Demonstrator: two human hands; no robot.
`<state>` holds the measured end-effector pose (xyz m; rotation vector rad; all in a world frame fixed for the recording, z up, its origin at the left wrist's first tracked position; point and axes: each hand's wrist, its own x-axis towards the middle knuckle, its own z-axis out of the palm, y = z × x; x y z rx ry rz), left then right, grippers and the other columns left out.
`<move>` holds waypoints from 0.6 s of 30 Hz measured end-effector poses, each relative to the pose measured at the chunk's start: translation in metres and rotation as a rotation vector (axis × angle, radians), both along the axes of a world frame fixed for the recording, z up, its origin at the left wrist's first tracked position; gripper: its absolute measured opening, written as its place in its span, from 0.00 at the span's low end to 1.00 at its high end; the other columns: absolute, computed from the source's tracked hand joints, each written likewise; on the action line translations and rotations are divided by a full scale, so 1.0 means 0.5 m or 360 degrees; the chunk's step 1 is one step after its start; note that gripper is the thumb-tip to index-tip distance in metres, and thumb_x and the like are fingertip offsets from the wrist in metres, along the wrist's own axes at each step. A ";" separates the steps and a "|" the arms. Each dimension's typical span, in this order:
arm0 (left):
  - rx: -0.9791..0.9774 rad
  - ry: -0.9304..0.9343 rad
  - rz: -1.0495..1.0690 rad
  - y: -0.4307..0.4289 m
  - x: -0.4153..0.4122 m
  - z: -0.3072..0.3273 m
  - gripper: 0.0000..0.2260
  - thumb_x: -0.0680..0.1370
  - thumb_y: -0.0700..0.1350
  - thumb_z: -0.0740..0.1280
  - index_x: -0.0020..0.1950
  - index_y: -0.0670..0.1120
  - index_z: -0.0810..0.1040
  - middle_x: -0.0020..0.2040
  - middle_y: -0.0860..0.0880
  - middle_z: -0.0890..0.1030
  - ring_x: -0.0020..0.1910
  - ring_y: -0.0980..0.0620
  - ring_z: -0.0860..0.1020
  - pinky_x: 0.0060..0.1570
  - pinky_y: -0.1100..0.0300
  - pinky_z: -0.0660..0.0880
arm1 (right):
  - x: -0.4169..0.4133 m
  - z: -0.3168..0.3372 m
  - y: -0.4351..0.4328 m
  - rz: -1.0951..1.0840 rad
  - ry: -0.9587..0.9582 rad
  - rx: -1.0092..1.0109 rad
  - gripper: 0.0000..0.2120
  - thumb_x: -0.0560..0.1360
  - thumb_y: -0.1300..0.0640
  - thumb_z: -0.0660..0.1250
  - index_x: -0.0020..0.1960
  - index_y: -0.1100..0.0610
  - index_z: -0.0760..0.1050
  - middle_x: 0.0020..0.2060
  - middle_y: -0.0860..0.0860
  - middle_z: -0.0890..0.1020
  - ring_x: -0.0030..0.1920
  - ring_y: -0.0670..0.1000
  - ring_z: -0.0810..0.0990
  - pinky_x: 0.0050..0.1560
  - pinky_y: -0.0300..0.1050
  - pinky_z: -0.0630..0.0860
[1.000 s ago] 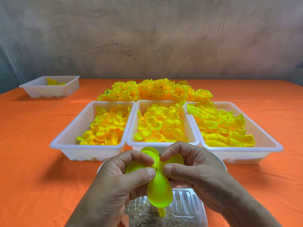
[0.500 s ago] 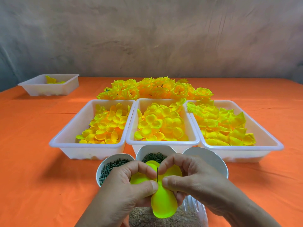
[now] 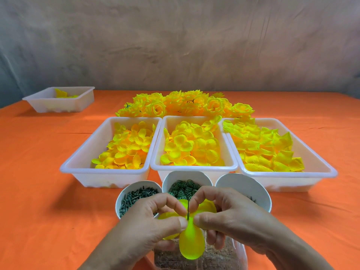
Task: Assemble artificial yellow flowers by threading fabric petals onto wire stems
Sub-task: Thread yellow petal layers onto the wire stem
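Observation:
My left hand and my right hand pinch one bright yellow fabric petal piece from both sides, low at the centre. A thin dark wire stem pokes up through the petal's middle, between my fingertips. Behind stand three white trays of loose yellow petals: the left tray, the middle tray and the right tray. A heap of finished yellow flowers lies behind the trays.
Three white cups stand just beyond my hands: the left cup with dark green pegs, the middle cup with green rings, the right cup. A clear container of brown material sits under my hands. A small tray is far left on the orange tablecloth.
My hands have lowered with the petal, uncovering the three cups. The wire stem now shows above the petal's centre.

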<state>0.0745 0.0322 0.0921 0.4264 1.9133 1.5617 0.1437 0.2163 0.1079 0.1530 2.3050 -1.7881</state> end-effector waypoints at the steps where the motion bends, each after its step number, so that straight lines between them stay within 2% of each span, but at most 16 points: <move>1: -0.0055 0.0130 -0.0014 -0.007 -0.007 0.005 0.16 0.55 0.54 0.78 0.41 0.57 0.84 0.39 0.58 0.80 0.36 0.59 0.81 0.39 0.62 0.78 | 0.002 0.005 0.004 0.0027 -0.0008 0.0000 0.07 0.73 0.61 0.71 0.49 0.51 0.79 0.28 0.52 0.79 0.27 0.50 0.78 0.29 0.42 0.76; 4: -0.0249 0.0635 -0.0018 -0.027 -0.026 0.020 0.25 0.53 0.65 0.73 0.51 0.69 0.80 0.53 0.62 0.75 0.51 0.67 0.78 0.54 0.64 0.76 | 0.009 0.023 0.021 0.0051 -0.0065 0.0032 0.17 0.71 0.58 0.75 0.56 0.44 0.77 0.33 0.52 0.79 0.31 0.54 0.81 0.29 0.43 0.76; 6: -0.0214 0.0824 -0.0061 -0.029 -0.030 0.031 0.27 0.56 0.66 0.73 0.54 0.69 0.78 0.55 0.65 0.74 0.57 0.68 0.74 0.62 0.60 0.73 | 0.012 0.033 0.036 -0.0004 -0.0039 0.0143 0.22 0.71 0.60 0.75 0.59 0.43 0.74 0.32 0.51 0.79 0.32 0.56 0.82 0.30 0.45 0.77; 8: -0.0127 0.0924 -0.0165 -0.016 -0.026 0.035 0.23 0.58 0.65 0.74 0.53 0.67 0.81 0.56 0.64 0.76 0.60 0.63 0.75 0.62 0.60 0.71 | 0.010 0.041 0.048 -0.0070 0.0043 0.0288 0.20 0.72 0.60 0.73 0.59 0.43 0.73 0.32 0.51 0.81 0.33 0.58 0.82 0.33 0.49 0.78; 10: -0.0065 0.0973 -0.0280 0.006 -0.018 0.032 0.17 0.60 0.64 0.75 0.49 0.65 0.83 0.56 0.63 0.78 0.59 0.63 0.76 0.55 0.67 0.72 | 0.006 0.044 0.055 -0.0135 0.0122 0.0351 0.16 0.74 0.59 0.71 0.58 0.43 0.74 0.31 0.50 0.81 0.33 0.54 0.81 0.34 0.47 0.77; 12: -0.0036 0.0902 -0.0368 0.029 -0.010 0.019 0.13 0.63 0.62 0.77 0.45 0.64 0.84 0.56 0.65 0.77 0.59 0.65 0.75 0.50 0.66 0.72 | 0.000 0.045 0.057 -0.0189 0.0154 0.0336 0.14 0.76 0.58 0.69 0.58 0.45 0.74 0.31 0.50 0.81 0.32 0.51 0.80 0.34 0.44 0.76; 15: 0.0013 0.0793 -0.0437 0.052 -0.006 -0.001 0.07 0.65 0.60 0.77 0.40 0.61 0.85 0.55 0.62 0.77 0.58 0.64 0.76 0.54 0.63 0.68 | -0.011 0.045 0.059 -0.0206 0.0169 0.0357 0.12 0.76 0.58 0.68 0.57 0.47 0.75 0.34 0.55 0.82 0.33 0.53 0.80 0.35 0.46 0.77; 18: 0.0033 0.0742 -0.0462 0.060 -0.010 -0.017 0.06 0.66 0.60 0.77 0.37 0.59 0.85 0.52 0.60 0.80 0.56 0.62 0.78 0.58 0.60 0.71 | -0.023 0.041 0.067 -0.0204 0.0179 0.0371 0.09 0.76 0.57 0.69 0.55 0.48 0.77 0.34 0.54 0.82 0.33 0.52 0.81 0.35 0.47 0.78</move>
